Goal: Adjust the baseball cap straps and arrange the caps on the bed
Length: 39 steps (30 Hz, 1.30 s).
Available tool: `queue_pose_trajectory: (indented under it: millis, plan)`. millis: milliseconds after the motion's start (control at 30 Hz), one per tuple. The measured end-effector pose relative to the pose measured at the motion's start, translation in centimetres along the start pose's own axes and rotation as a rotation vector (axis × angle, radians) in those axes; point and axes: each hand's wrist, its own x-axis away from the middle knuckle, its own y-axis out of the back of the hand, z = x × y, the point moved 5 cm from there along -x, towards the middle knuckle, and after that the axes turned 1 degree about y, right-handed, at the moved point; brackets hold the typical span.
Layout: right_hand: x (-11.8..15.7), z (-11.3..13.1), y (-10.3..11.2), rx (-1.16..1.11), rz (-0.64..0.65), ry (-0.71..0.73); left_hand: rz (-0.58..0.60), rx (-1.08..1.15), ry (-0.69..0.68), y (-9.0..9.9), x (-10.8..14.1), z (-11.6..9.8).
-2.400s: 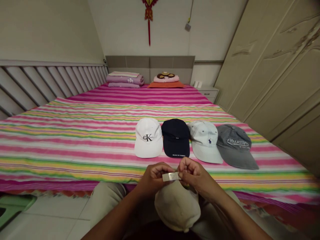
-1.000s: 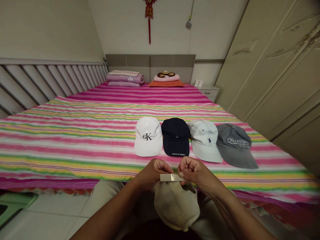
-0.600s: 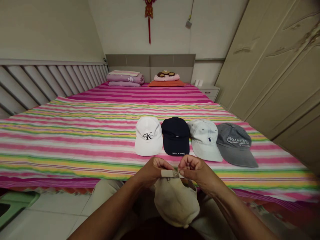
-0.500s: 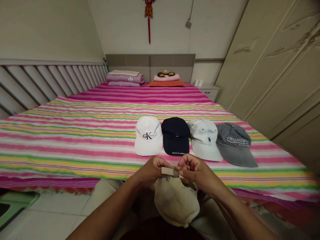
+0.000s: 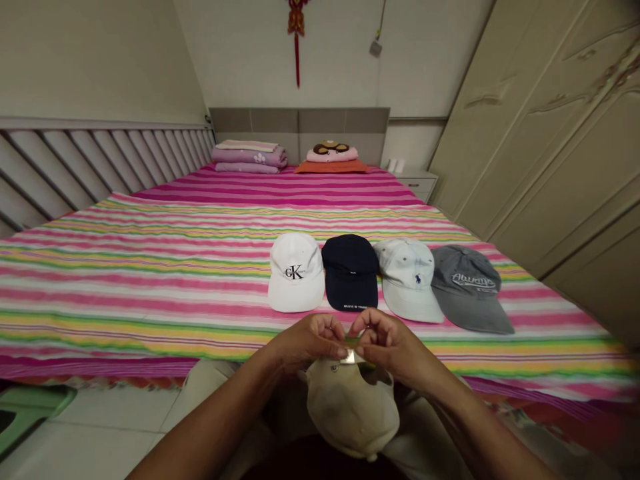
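Observation:
A beige baseball cap (image 5: 353,417) hangs between my hands over my lap, its back opening facing up and its crown toward me. My left hand (image 5: 306,345) is closed on the cap's back strap, thumb lying beside the shiny metal buckle (image 5: 349,357). My right hand (image 5: 393,343) pinches the strap on the buckle's other side, fingers curled. The strap's end is mostly hidden by my fingers. Just beyond, in a row on the bed, lie a white cap with black letters (image 5: 296,283), a navy cap (image 5: 351,267), a pale cap (image 5: 409,280) and a grey cap (image 5: 467,293).
The caps rest on a bed with a striped sheet (image 5: 165,267). Folded bedding (image 5: 250,159) and a pink pillow (image 5: 333,155) sit by the headboard (image 5: 275,121). A slatted rail (image 5: 125,157) runs along the left, a wardrobe (image 5: 560,147) along the right. A green stool (image 5: 37,410) stands at lower left.
My left thumb has moved right to the buckle, and my hands are closer together. The buckle has tilted and now catches the light. The caps on the bed have stayed in place.

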Motion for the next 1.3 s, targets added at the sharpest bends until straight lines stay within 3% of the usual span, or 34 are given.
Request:
queue_pose_trajectory:
  millis: [233,433,567,700,833,933,1033,1300]
  plan:
    - [-0.6,0.5,0.2,-0.041,-0.035,0.020,0.032,0.048,-0.127,0.0,0.0,-0.4]
    - [-1.0,-0.6,-0.3,0.047,0.161,-0.148,0.055,-0.009,-0.106,-0.2,-0.3,-1.5]
    - [-1.4,-0.1,0.1,-0.121,0.051,-0.118,0.035,0.034,-0.104,-0.6,-0.6,-2.2]
    - [-1.2,0.7,0.7,-0.093,-0.033,-0.085,0.035,-0.020,-0.027,-0.8,-0.4,-1.9]
    - [-0.5,1.2,0.6,-0.051,0.035,-0.066,0.077,0.019,-0.004,-1.5,-0.1,-1.6]
    - [0.0,1.4,0.3,-0.009,0.075,-0.053,0.013,0.068,-0.023,-1.6,0.1,-1.7]
    - [0.4,1.7,-0.2,0.043,0.066,-0.027,-0.030,0.070,-0.053,-1.7,0.3,-2.0]
    - [1.8,1.8,-1.0,0.144,0.031,0.019,0.037,-0.037,-0.096,-2.8,1.3,-2.4]
